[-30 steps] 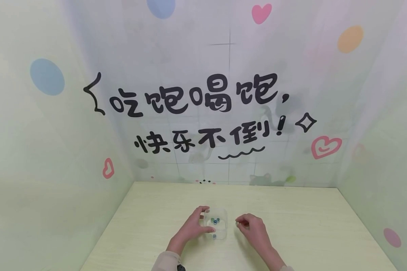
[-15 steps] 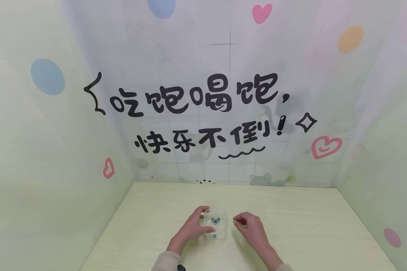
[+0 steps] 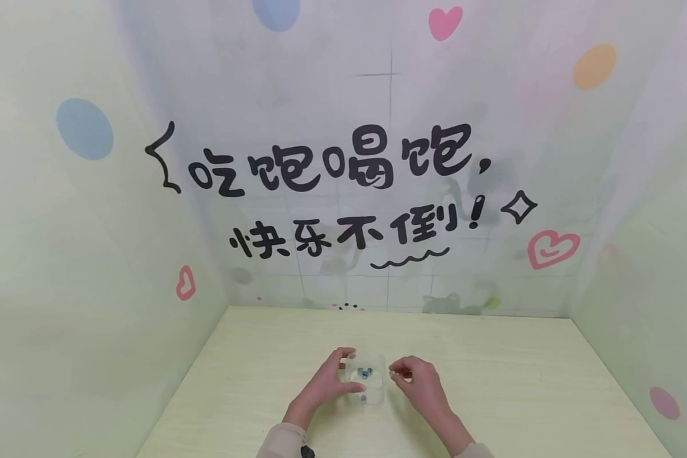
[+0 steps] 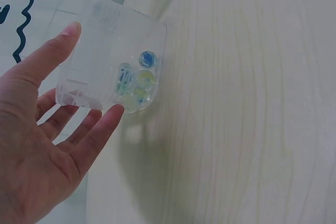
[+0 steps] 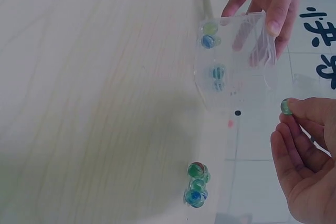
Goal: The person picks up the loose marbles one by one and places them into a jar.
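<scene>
A clear plastic box stands on the table with several glass marbles on its bottom. Its left side is gripped by my left hand, thumb on the near part and fingers at the far part. Just right of the box, my right hand pinches one green glass marble between thumb and fingertips. That marble is apart from the box wall in the right wrist view. A small cluster of loose marbles lies on the table near my right hand; the head view does not show it.
The pale wooden table is bounded by a back wall with black lettering, and by light printed side walls.
My right hand has moved left with the marble, closer to the box. My left hand and the box stay in place; the head view has shifted very slightly.
</scene>
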`<control>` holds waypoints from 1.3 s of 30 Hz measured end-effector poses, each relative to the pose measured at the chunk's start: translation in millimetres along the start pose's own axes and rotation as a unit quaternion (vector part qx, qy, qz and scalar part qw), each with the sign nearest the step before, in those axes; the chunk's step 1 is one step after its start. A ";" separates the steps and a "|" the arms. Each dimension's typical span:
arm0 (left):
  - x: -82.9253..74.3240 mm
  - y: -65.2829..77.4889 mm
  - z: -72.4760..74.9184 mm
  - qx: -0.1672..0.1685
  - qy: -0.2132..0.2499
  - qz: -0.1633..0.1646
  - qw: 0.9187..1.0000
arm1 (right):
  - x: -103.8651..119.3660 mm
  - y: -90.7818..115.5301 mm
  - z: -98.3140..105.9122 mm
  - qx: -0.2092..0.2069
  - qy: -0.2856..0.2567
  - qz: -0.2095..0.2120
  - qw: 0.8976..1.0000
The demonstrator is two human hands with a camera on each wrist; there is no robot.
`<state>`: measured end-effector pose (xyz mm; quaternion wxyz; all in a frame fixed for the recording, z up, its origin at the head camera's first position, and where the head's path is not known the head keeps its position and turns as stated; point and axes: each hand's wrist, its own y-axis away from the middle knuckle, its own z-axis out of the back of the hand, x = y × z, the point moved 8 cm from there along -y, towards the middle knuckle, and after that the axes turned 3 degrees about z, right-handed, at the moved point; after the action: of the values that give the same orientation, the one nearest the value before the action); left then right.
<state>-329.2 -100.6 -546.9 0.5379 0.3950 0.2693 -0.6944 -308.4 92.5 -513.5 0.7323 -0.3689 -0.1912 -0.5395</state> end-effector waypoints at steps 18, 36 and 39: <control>-0.6 -1.4 -0.6 0.003 -0.005 -0.002 1.000 | 8.2 -2.8 -7.7 0.018 -0.008 0.014 1.000; -0.4 -1.1 0.2 0.003 -0.007 0.000 1.000 | 14.8 -2.9 -10.0 0.022 -0.001 0.025 0.999; -0.8 -0.6 0.3 0.003 -0.007 0.001 1.000 | 14.9 -2.9 -10.8 0.021 -0.002 0.029 0.999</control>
<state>-329.8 -100.2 -546.2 0.5394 0.3924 0.2630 -0.6971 -307.2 74.3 -509.5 0.7547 -0.3598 -0.1933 -0.5135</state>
